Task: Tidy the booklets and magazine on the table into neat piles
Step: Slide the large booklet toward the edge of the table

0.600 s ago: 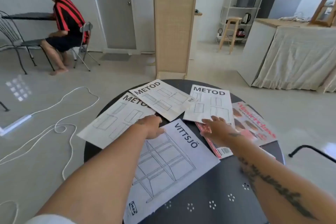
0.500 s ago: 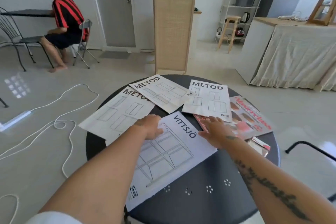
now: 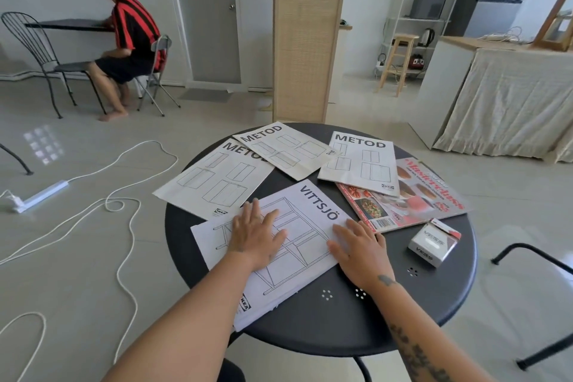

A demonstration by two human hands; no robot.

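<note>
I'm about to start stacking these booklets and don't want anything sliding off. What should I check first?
1. Left hand flat on VITTSJÖ booklet: ok.
2. Right hand on its right edge: ok.
3. Booklet fully on table: not ok, near corner overhangs.
4. Three METOD booklets aligned: not ok, fanned out.
5. Magazine free: not ok, a METOD booklet overlaps it.
6. Small box clear of papers: ok.

We note a round dark table [image 3: 403,313] — on it four booklets [image 3: 217,178], a magazine [image 3: 428,198], and a small box [image 3: 434,242] — papers partly overlapping.
</note>
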